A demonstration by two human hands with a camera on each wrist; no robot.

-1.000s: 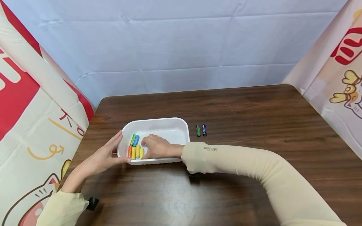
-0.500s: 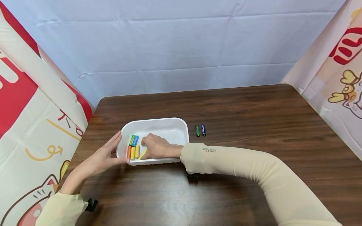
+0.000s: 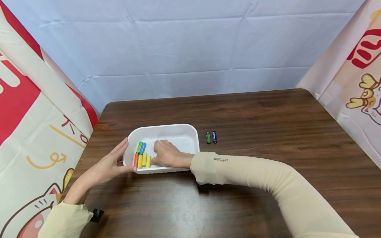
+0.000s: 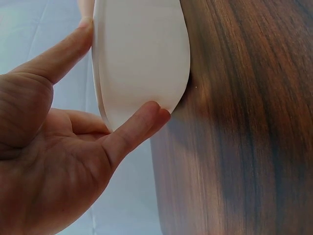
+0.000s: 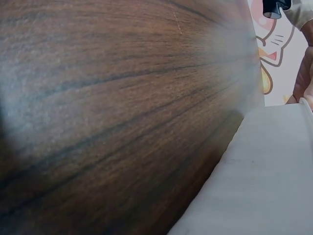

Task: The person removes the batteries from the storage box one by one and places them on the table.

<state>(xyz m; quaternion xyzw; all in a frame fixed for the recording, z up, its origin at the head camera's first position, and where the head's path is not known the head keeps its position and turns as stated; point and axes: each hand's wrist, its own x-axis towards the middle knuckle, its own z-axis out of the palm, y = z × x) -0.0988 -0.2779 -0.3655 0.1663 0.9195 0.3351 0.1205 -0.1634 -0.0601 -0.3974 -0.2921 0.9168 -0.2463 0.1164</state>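
Left of centre in the frame, the left hand (image 3: 107, 168) holds the left end of a white plastic tray (image 3: 168, 130) between widely spread thumb and fingers. Within it, the right hand (image 3: 169, 154), thumb parted from partly hidden fingers, lies just beside the rightmost yellow battery (image 3: 148, 162); green (image 3: 208, 137) and dark-blue batteries (image 3: 214, 137) lie right of the tray.

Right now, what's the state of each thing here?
White tray: upright, uncovered, partly filled.
Orange battery: lying in tray.
Three yellow batteries: lying in tray.
Light green battery: lying in tray.
Light blue battery: lying in tray.
Dark green battery: lying on table.
Dark blue battery: lying on table.
Left hand: holding tray's left end.
Right hand: inside tray, grip unclear.
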